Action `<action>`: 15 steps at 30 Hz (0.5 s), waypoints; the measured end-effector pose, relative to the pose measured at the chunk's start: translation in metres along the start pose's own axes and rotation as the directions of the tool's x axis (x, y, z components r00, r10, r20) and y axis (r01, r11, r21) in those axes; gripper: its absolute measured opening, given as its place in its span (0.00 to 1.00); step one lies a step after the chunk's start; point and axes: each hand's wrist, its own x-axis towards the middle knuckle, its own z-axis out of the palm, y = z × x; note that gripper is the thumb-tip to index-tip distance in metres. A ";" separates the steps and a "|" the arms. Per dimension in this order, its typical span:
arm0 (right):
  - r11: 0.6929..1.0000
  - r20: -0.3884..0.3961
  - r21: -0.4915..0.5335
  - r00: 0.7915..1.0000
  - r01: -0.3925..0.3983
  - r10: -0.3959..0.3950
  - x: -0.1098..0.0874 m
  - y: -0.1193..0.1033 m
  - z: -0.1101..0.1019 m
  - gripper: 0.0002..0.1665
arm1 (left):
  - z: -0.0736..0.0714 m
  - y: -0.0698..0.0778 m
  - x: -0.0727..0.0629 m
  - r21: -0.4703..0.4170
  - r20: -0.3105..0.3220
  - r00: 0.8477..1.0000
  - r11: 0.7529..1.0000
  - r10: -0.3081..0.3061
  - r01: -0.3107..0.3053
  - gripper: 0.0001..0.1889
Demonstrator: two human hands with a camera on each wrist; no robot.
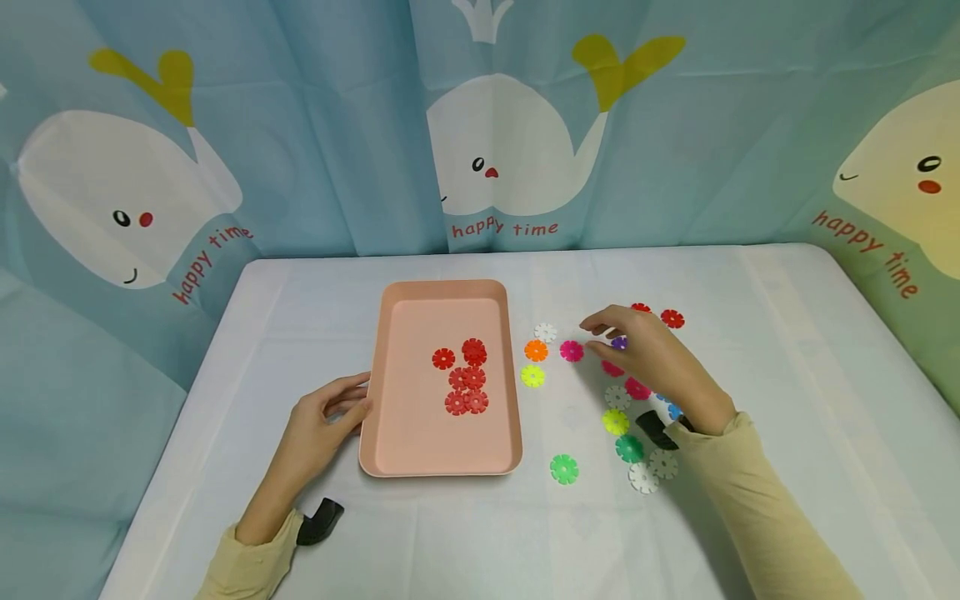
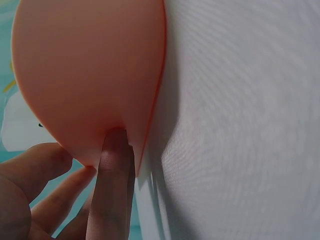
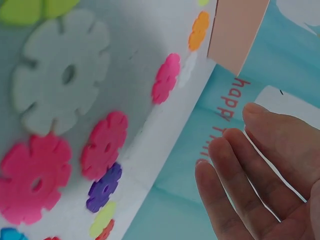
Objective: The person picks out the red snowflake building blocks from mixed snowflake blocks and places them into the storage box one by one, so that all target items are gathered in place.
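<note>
My left hand (image 1: 318, 429) rests at the left side of a pink rectangular tray (image 1: 396, 367), its fingertips (image 2: 116, 140) touching the outer wall. Inside the tray lie several red notched plastic discs (image 1: 443, 359), some overlapping. To the right of the tray my right hand (image 1: 637, 346) hovers over loose discs, thumb and fingers apart with nothing between them. Nearest its fingertips is a magenta disc (image 1: 572, 351); a purple disc (image 1: 619, 342) shows partly behind the hand. In the right wrist view, a pale white disc (image 3: 42, 75) and pink discs (image 3: 105, 145) appear below the hand.
Beside the tray's right edge lie white (image 1: 545, 332), orange (image 1: 536, 350) and yellow discs (image 1: 533, 376). A green disc (image 1: 565, 469) lies nearer the front. More discs are scattered under the right forearm, with a red disc (image 1: 672, 318) behind. A whale-print curtain (image 1: 330, 125) backs the white-covered table (image 1: 450, 533).
</note>
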 end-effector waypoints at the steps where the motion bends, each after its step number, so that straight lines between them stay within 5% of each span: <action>1: 1.000 -0.002 0.001 1.000 0.001 -0.001 -0.001 0.001 -0.001 0.19 | 0.000 0.000 0.000 0.001 -0.001 1.000 1.000 0.000 0.000 0.21; 15: 0.998 -0.040 -0.031 0.998 0.051 -0.052 -0.011 0.023 -0.008 0.18 | 0.000 -0.002 0.000 -0.019 0.007 1.000 1.000 -0.001 0.001 0.21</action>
